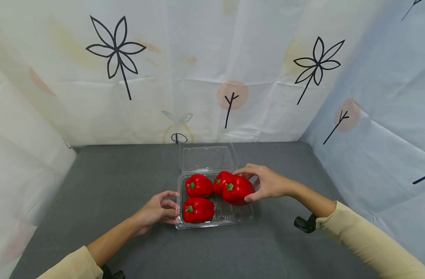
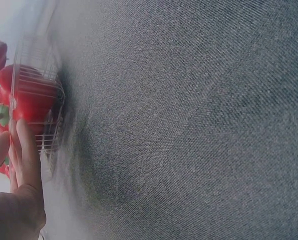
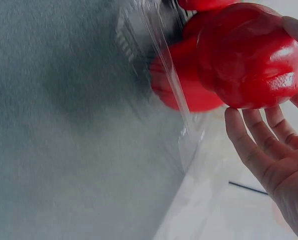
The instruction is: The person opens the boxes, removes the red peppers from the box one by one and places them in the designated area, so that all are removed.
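My left hand point(image 1: 157, 211) holds the left edge of a clear plastic clamshell container point(image 1: 233, 219), its fingers point(image 2: 29, 150) along the outer wall. Two red bell peppers with green stems lie in the container's left half, one far pepper point(image 1: 199, 185) and one near pepper point(image 1: 199, 210). A third bell pepper point(image 1: 221, 181) sits at the back, partly hidden. In front of it, my right hand point(image 1: 266, 182) grips a fourth bell pepper point(image 1: 238, 190) from the right, which hangs raised above the container in the right wrist view. The container's lid point(image 1: 208, 158) lies folded open behind it.
A grey cloth-covered table point(image 1: 121, 174) bears the container. White sheets point(image 1: 198, 69) with leaf and twig prints hang behind and at both sides. Dark wrist mounts point(image 1: 305, 223) sit near the tan sleeves.
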Action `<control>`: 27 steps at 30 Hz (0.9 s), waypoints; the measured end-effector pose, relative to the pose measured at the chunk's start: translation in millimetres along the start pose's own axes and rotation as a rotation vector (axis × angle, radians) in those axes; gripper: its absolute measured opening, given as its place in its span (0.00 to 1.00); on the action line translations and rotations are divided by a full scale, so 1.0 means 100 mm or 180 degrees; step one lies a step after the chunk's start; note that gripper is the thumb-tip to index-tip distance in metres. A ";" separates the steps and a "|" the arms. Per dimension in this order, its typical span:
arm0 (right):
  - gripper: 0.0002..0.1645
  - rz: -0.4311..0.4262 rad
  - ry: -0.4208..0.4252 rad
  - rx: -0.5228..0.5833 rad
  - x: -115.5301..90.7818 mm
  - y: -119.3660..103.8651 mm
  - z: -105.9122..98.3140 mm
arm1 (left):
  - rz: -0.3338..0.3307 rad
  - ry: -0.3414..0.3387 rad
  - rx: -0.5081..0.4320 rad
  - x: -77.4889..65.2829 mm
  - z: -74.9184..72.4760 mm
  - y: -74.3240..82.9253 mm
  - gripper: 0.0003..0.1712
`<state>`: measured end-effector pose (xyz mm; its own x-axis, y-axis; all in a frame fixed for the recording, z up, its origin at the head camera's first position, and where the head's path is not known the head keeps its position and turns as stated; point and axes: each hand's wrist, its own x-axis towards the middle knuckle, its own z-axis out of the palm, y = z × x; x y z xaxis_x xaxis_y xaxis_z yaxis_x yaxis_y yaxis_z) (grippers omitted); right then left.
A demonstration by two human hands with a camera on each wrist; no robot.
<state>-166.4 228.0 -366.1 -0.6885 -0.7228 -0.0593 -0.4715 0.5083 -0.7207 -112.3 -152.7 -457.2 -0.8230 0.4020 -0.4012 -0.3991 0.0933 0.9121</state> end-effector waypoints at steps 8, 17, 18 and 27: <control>0.42 0.0115 0.0327 -0.0159 -0.07 0.09 -0.22 | 0.0007 0.0021 -0.0004 0.00 0.00 0.00 0.36; 0.41 0.0288 0.0880 -0.0369 -0.16 0.30 -0.43 | -0.0048 0.0055 -0.0018 0.01 0.01 0.00 0.36; 0.41 0.0310 0.0973 -0.0422 -0.17 0.34 -0.44 | -0.0055 0.0064 -0.0014 0.01 0.01 0.00 0.36; 0.38 0.0621 0.1900 -0.0713 -0.28 0.69 -0.54 | -0.0072 0.0051 -0.0018 0.00 0.01 0.03 0.36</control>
<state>-209.5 308.3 -377.5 -0.9294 -0.2572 0.2647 -0.3660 0.7351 -0.5707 -113.0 -151.1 -454.3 -0.8202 0.3851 -0.4232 -0.4200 0.0971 0.9023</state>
